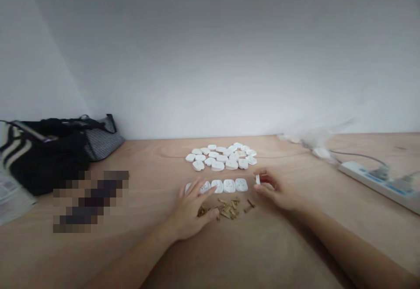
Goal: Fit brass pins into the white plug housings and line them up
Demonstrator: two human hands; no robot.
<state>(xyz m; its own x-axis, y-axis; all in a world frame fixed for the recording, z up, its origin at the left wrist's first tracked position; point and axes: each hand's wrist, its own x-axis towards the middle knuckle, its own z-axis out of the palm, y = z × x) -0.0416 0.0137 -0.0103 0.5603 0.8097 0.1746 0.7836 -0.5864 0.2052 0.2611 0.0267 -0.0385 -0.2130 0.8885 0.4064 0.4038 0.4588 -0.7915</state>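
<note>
My left hand lies flat on the wooden table with its fingers spread, touching the left end of a row of white plug covers and the edge of a small heap of brass pins. My right hand is closed in a pinch on one white plug cover at the right end of that row. Behind the row lies a pile of several more white plug covers.
A black and striped bag sits at the far left by the wall. A white power strip with a cable lies at the right. Clear plastic wrapping lies near it. A blurred dark patch is left of my hands.
</note>
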